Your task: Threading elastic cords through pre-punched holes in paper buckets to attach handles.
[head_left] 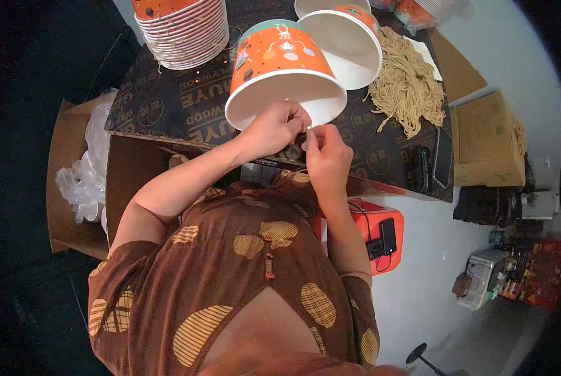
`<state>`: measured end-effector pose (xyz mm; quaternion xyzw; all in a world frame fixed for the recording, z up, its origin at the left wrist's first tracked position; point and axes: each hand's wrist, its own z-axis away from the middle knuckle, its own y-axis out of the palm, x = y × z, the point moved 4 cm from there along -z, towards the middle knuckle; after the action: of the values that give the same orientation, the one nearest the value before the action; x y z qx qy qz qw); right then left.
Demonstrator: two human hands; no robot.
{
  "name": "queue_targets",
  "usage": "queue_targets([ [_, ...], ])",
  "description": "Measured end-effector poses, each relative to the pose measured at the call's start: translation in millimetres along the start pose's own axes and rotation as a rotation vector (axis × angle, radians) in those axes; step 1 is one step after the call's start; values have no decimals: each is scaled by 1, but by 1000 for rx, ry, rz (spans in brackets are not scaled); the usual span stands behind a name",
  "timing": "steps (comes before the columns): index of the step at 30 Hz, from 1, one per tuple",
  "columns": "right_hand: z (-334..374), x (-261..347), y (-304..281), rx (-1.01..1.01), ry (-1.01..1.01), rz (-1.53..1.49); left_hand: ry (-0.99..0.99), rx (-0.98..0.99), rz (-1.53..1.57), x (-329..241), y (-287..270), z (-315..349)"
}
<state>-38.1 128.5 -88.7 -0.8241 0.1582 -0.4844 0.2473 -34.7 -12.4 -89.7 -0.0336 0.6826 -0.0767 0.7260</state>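
Observation:
My left hand and my right hand meet just in front of an orange and white paper bucket that lies tipped with its open mouth toward me. Both hands pinch a small thin thing between their fingertips; it is too small to tell what it is. A second bucket of the same kind lies tipped right behind the first. A pile of pale dry noodles lies on the dark board to the right of the buckets.
A stack of nested paper bowls stands at the back left of the dark printed board. A cardboard box with clear plastic bags is at the left. More cardboard boxes and an orange stool are at the right.

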Motion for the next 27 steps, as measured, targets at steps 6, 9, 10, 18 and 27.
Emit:
queue_targets([
  [6, -3, 3, 1, -18, 4, -5, 57, 26, 15, 1, 0, 1],
  [9, -4, 3, 1, -25, -14, 4, 98, -11, 62, -2, -1, 3],
  [10, -5, 4, 0, -30, -28, 20, 46, -8, 73, -5, -2, 5],
  [18, -5, 6, 2, -47, -53, 74, 261, -207, -242, 2, -7, 4],
  [27, -5, 6, 4, -72, -113, 218, 293, -215, -352, -4, -6, 4],
])
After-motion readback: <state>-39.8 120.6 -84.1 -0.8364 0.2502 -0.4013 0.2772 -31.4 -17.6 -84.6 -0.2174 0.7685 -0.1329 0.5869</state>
